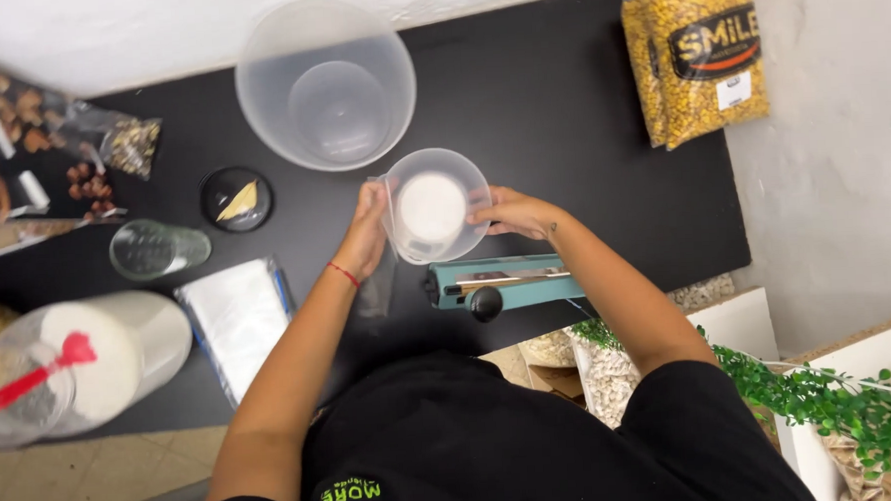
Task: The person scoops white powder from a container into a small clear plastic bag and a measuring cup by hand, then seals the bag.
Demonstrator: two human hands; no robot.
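Observation:
A small clear plastic cup holding white powder sits between both my hands above the black table. My left hand grips its left side, together with a clear plastic bag that hangs down below it. My right hand holds the cup's right rim. A red string circles my left wrist. Just below the cup lies a teal heat sealer with a black knob.
A large empty clear tub stands behind the cup. A bag of corn kernels lies at the back right. To the left are a black lid, a glass jar, a stack of clear bags, a big container of white powder with a red scoop, and nut packets.

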